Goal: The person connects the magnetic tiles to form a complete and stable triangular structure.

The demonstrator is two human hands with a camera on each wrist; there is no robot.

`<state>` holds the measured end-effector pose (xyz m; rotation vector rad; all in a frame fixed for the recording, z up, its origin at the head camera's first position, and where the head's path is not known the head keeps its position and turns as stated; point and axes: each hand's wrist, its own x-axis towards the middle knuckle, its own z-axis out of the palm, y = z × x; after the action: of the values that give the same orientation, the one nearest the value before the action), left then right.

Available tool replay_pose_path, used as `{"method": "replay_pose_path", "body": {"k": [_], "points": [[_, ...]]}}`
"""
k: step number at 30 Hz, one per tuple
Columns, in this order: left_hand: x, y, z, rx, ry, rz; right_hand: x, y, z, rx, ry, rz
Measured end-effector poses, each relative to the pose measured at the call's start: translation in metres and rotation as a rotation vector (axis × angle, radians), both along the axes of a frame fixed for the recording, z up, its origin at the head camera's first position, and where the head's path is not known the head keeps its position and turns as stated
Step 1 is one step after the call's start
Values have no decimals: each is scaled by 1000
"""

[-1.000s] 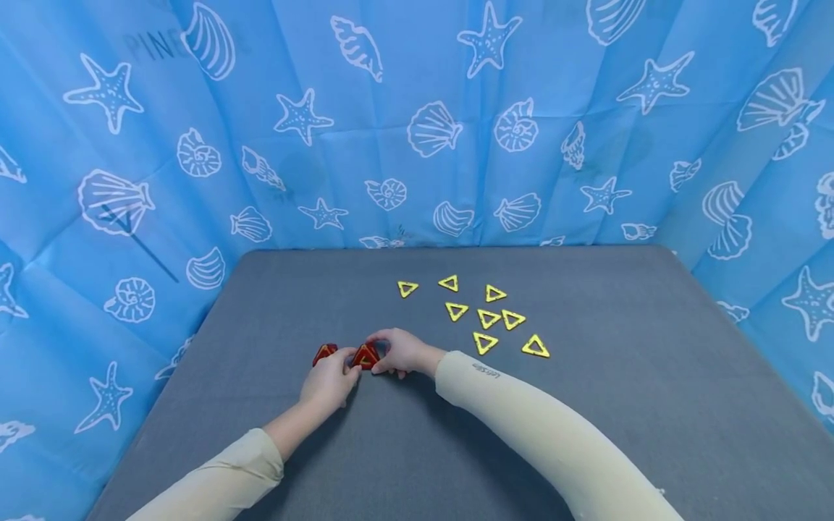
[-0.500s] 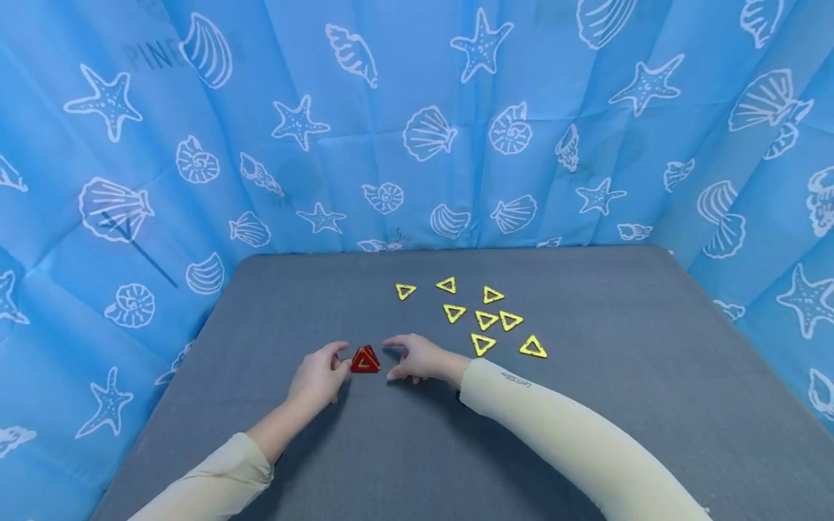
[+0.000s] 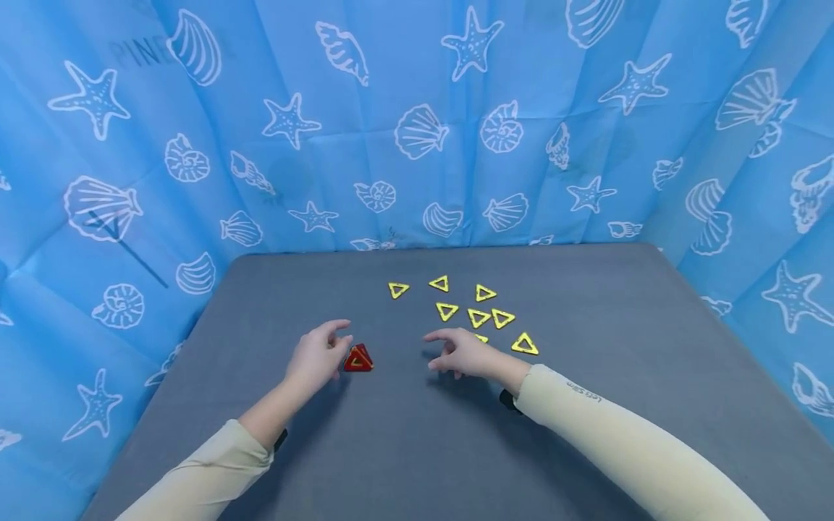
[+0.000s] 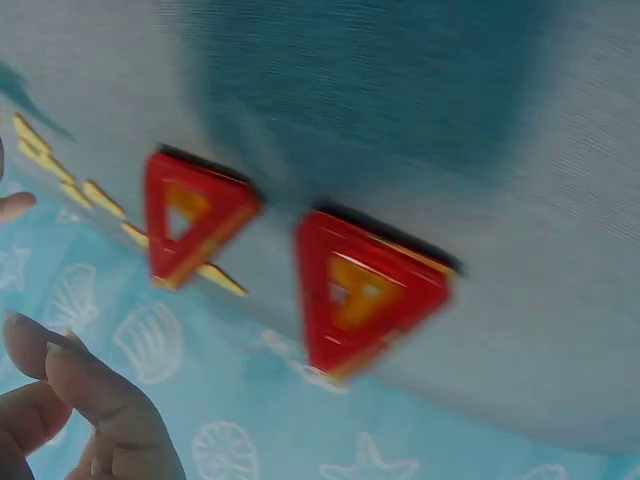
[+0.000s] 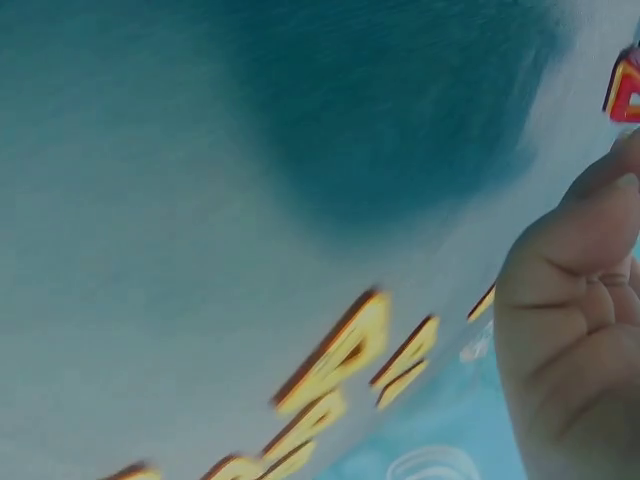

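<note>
A small red pyramid (image 3: 358, 359) of triangular tiles, with a yellow-orange inside, stands on the grey table. My left hand (image 3: 318, 356) hovers just left of it, fingers loosely bent and holding nothing. In the left wrist view a second red pyramid (image 4: 365, 305) stands beside the first pyramid (image 4: 155, 200), with a gap between them; in the head view my left hand hides it. To the right, my right hand (image 3: 468, 354) hangs over the table with its index finger stretched out and nothing in its grasp. The nearest yellow triangle tiles (image 3: 524, 351) lie just beyond it.
Several flat yellow triangle frames (image 3: 446, 319) lie scattered on the grey table (image 3: 404, 449) behind and right of the pyramids; my right hand partly covers one. A blue curtain (image 3: 365, 130) with white shells and starfish surrounds the table's back and sides.
Both hands have let go of the red pyramid. My right hand has moved away to the right, and my left hand has drawn a little left and up. The pyramid stays standing.
</note>
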<state>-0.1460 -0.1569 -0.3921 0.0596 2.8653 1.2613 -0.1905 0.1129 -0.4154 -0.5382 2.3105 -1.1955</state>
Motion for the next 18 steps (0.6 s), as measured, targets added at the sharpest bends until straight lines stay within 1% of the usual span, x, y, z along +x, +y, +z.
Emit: {"method": "replay_pose_path", "body": {"k": [5,10,13,15,18], "points": [[1,22,0,71,8,-63,2,23,3,-10,18,-38],[-1,44,-6,97,-3,-152,5,43,7,-44,46,-72],[-2,53,-11,82,-30,-183,6,54,7,-68,53,-79],[-4,57,-15,74,-63,-205,5,62,8,-83,53,-73],[-6,64,-19,36,-117,-242,4,74,9,-84,49,-78]]}}
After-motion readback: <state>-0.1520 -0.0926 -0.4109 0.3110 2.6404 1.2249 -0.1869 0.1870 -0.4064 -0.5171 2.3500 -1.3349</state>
